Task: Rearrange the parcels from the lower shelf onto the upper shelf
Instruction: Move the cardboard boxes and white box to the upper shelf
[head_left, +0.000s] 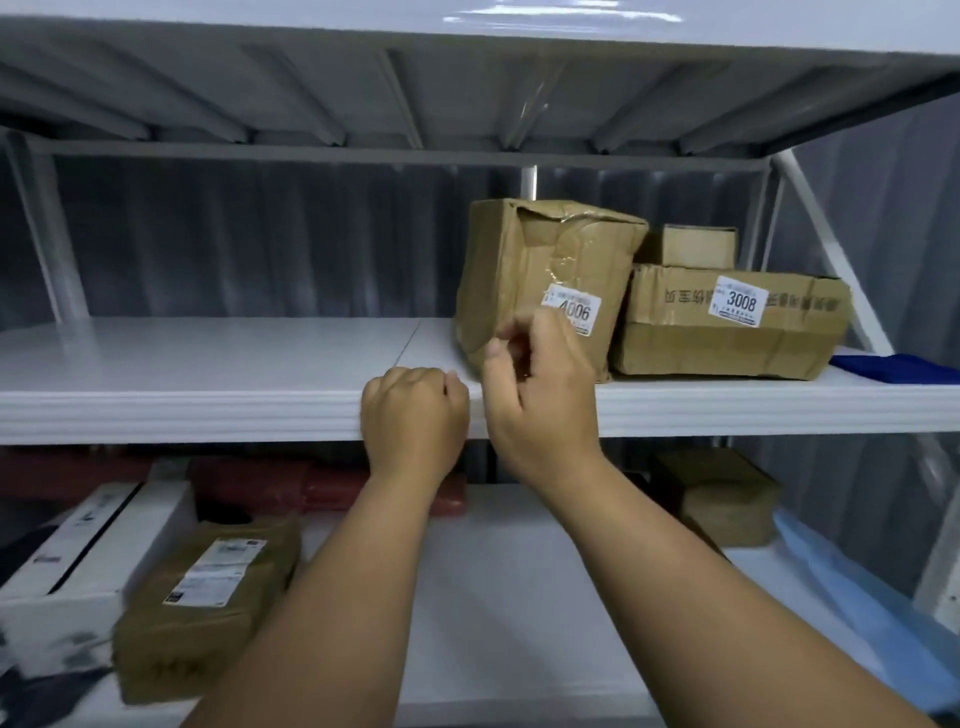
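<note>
Glossy white metal upper shelf (208, 358), creased matt cardboard parcel (524, 270) with shiny tape, paper label (574, 307)

Grey corrugated wall (260, 234) behind white racking (831, 260)

Two bare arms show, one on each side. No sleeves cover them as far as can be seen; both forearms are bare down to the bottom edge. The left hand (415, 410) has no glove, no ring and no watch on the parts that show. The right hand (540, 395) is bare too, with nothing on the wrist. The fingers (524, 332) of the right hand are short and rounded, with plain, short nails. The knuckles of the left hand make a row of small bumps. No clothing shows anywhere.
</note>
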